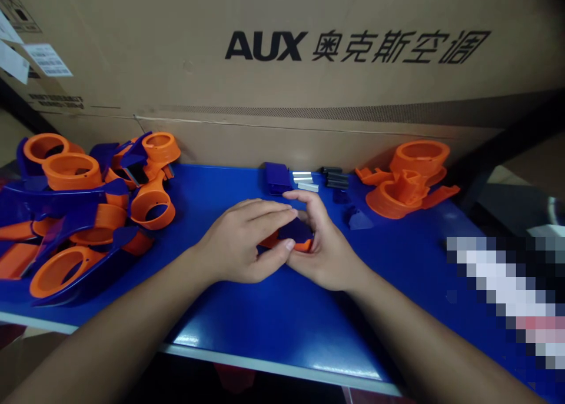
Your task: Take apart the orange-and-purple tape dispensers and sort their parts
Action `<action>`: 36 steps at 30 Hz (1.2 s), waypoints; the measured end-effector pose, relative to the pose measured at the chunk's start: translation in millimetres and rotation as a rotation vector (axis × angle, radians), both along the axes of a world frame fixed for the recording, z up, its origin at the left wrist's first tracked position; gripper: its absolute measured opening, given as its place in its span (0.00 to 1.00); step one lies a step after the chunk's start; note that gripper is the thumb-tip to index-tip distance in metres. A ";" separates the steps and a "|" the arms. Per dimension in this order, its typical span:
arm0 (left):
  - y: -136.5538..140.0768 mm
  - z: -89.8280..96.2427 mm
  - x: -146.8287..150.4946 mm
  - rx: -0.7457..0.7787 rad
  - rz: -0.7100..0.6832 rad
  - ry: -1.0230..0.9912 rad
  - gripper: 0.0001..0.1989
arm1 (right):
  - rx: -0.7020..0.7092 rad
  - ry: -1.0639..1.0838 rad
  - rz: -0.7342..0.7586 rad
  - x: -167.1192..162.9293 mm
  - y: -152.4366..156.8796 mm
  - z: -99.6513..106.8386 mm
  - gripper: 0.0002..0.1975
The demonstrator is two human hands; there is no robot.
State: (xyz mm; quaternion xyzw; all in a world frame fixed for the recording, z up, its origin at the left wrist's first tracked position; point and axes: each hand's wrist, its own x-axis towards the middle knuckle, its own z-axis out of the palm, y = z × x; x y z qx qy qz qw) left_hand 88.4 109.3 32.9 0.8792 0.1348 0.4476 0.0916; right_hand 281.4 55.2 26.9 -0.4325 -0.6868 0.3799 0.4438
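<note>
Both my hands are wrapped round an orange and blue tape dispenser above the middle of the table, and they hide most of it. My left hand covers its left side, fingers bent over the top and thumb at the front. Curled round the right side is my right hand, its thumb underneath. Just behind the hands lie a blue plastic piece, several silver metal strips and several short black pieces. A small dark blue part lies right of my right hand.
Assembled orange and blue dispensers are piled at the left of the blue table. Orange dispenser bodies are stacked at the back right. A large cardboard box stands along the back edge. A pixelated patch covers the far right.
</note>
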 end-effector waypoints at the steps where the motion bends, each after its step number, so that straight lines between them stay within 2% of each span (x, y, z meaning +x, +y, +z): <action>1: -0.4 1.1 -1.3 0.007 -0.014 0.020 0.21 | 0.040 -0.023 -0.015 -0.3 0.2 -0.5 0.39; 4: -0.7 7.2 -6.9 0.002 -0.071 0.143 0.22 | 0.112 -0.076 -0.016 0.8 2.6 -1.5 0.37; 7: -0.5 13.4 -11.5 0.006 -0.093 0.235 0.22 | 0.111 -0.093 0.014 2.7 5.3 -2.0 0.36; 11: -0.5 16.3 -12.6 0.054 -0.074 0.262 0.20 | 0.111 -0.132 0.033 3.0 5.9 -1.1 0.36; 18: -5.9 19.2 -11.1 0.130 -0.107 0.280 0.22 | 0.206 -0.299 -0.016 -0.3 1.6 3.4 0.37; 25: -26.4 32.6 -16.9 0.273 0.004 0.459 0.20 | 0.127 -0.258 0.055 -9.8 -7.9 6.8 0.38; 30: -40.3 39.8 -21.0 0.352 0.008 0.511 0.20 | 0.050 -0.249 0.108 -15.7 -15.9 12.3 0.39; 36: -46.1 40.6 -20.5 0.337 -0.001 0.546 0.20 | -0.079 -0.227 0.170 -20.9 -18.2 18.8 0.31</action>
